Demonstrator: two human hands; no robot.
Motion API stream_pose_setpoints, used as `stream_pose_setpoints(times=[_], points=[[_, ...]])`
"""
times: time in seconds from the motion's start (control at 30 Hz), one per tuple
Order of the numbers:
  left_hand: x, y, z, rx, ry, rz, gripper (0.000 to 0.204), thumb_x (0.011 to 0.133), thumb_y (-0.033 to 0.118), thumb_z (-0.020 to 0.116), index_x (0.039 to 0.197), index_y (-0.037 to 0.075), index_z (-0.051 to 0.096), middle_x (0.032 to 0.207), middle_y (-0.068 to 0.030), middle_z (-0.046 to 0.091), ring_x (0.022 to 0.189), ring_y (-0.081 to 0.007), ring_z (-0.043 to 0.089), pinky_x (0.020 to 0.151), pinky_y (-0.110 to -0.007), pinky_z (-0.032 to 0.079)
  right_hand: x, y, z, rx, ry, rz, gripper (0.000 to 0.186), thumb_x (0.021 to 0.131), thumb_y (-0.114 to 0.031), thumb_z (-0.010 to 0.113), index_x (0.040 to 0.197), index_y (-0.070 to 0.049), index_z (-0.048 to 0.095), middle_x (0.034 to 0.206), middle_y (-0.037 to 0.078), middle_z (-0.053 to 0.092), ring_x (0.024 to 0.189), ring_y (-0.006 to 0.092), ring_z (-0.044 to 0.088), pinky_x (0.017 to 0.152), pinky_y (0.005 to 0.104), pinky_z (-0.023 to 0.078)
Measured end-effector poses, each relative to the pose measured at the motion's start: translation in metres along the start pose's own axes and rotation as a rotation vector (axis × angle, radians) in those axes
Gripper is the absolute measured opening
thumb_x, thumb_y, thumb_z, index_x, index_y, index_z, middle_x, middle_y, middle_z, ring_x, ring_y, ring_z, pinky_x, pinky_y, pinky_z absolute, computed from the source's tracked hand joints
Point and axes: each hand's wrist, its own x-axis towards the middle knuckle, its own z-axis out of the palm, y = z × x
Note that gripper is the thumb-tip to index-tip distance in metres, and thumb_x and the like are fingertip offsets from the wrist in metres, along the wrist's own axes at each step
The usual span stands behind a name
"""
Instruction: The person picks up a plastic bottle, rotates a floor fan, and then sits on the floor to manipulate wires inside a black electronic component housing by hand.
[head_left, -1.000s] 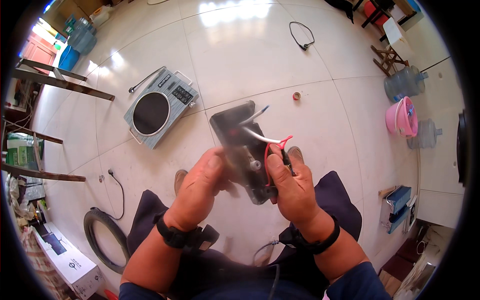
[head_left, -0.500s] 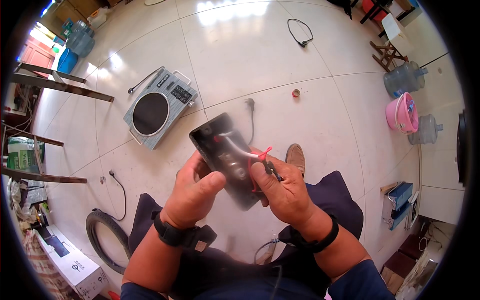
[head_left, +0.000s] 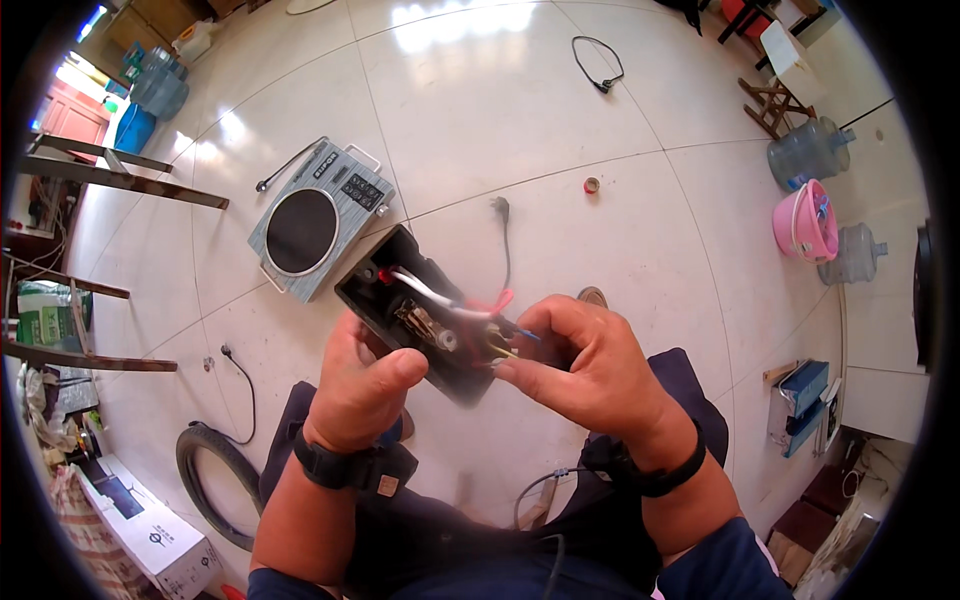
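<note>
My left hand (head_left: 360,385) grips a black, open-topped rectangular box (head_left: 375,293) by its near left side, thumb along the edge. Inside the box are metal terminal parts (head_left: 420,325). A white wire (head_left: 425,290) runs from a red spot at the box's far end toward a pinkish-red wire (head_left: 490,305). My right hand (head_left: 600,365) is closed at the box's right end, with thumb and forefinger around thin blue and yellow wires (head_left: 505,348). These wires are smeared by motion, and their far ends are hidden by the fingers.
On the tiled floor ahead lies a grey electric hotplate (head_left: 320,220). Power cords (head_left: 505,240), a tape roll (head_left: 591,185) and a black tyre (head_left: 205,485) lie around. Wooden stool legs (head_left: 120,180) stand left; a pink bucket (head_left: 803,225) and water jugs (head_left: 805,155) stand right.
The box has shifted left and toward the hotplate, its inside now showing more clearly. My right hand has drawn right from the box, uncovering blue and yellow wires.
</note>
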Motion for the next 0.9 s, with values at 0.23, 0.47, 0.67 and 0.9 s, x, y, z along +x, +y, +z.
stream_pose_setpoints(times=[0.23, 0.47, 0.67, 0.9], points=[[-0.003, 0.0, -0.004, 0.092, 0.032, 0.008, 0.098, 0.073, 0.031, 0.09, 0.147, -0.003, 0.035, 0.126, -0.0099, 0.06, 0.116, -0.0234, 0.062, 0.102, -0.038, 0.049, -0.001, -0.001, -0.006, 0.083, -0.063, 0.077, 0.02, 0.082, -0.011, 0.079, 0.092, 0.0, 0.066, 0.077, 0.008, 0.066, 0.07, 0.0129, 0.061, 0.064, 0.0296, 0.05], [-0.007, -0.002, 0.002, 0.174, 0.053, -0.002, 0.103, 0.072, 0.032, 0.092, 0.149, -0.002, 0.033, 0.126, -0.0092, 0.058, 0.116, -0.0227, 0.062, 0.101, -0.038, 0.05, -0.002, 0.009, 0.002, -0.08, -0.077, -0.045, 0.02, 0.084, -0.015, 0.073, 0.082, 0.001, 0.061, 0.069, 0.018, 0.057, 0.061, 0.0347, 0.054, 0.057, 0.0395, 0.045], [-0.007, 0.002, 0.0, 0.129, -0.024, -0.03, 0.1, 0.073, 0.029, 0.091, 0.148, -0.001, 0.033, 0.127, -0.0103, 0.057, 0.117, -0.0245, 0.061, 0.102, -0.041, 0.05, -0.003, -0.007, 0.002, -0.077, -0.014, -0.144, 0.019, 0.083, -0.015, 0.073, 0.08, 0.0, 0.061, 0.068, 0.018, 0.056, 0.062, 0.0389, 0.055, 0.056, 0.0411, 0.044], [-0.003, -0.008, 0.004, 0.144, -0.02, -0.03, 0.096, 0.075, 0.026, 0.09, 0.148, 0.001, 0.033, 0.126, -0.012, 0.057, 0.117, -0.0263, 0.061, 0.102, -0.042, 0.05, 0.003, 0.006, 0.013, -0.025, 0.136, -0.255, 0.013, 0.083, -0.016, 0.074, 0.086, -0.004, 0.068, 0.072, 0.014, 0.061, 0.062, 0.0352, 0.058, 0.055, 0.0388, 0.045]])
